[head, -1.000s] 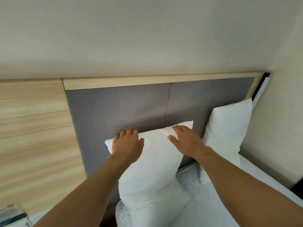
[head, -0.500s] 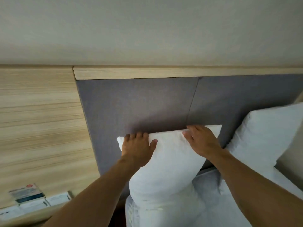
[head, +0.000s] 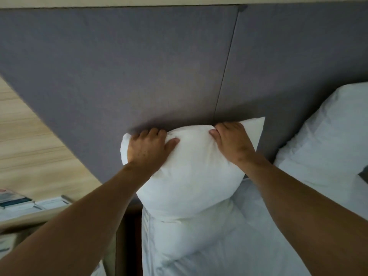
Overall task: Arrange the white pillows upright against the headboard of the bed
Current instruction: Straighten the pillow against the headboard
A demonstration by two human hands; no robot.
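Observation:
A white pillow point(head: 191, 176) stands upright against the grey padded headboard point(head: 139, 76), on the left side of the bed. My left hand point(head: 148, 149) grips its top left corner, fingers curled over the edge. My right hand point(head: 232, 141) grips the top edge near the right corner, bunching the fabric between the two hands. A second white pillow point(head: 326, 140) leans upright against the headboard at the right, untouched. Both pillows rest on the white bedding point(head: 229, 246).
A light wood wall panel point(head: 29, 146) adjoins the headboard on the left. Below it a bedside shelf point(head: 25, 216) holds several cards or booklets point(head: 18, 202). A dark gap point(head: 129, 236) runs between the shelf and the mattress edge.
The view has moved closer and lower. Both hands have closed tighter on the pillow's top edge, squeezing it so the top bulges between them.

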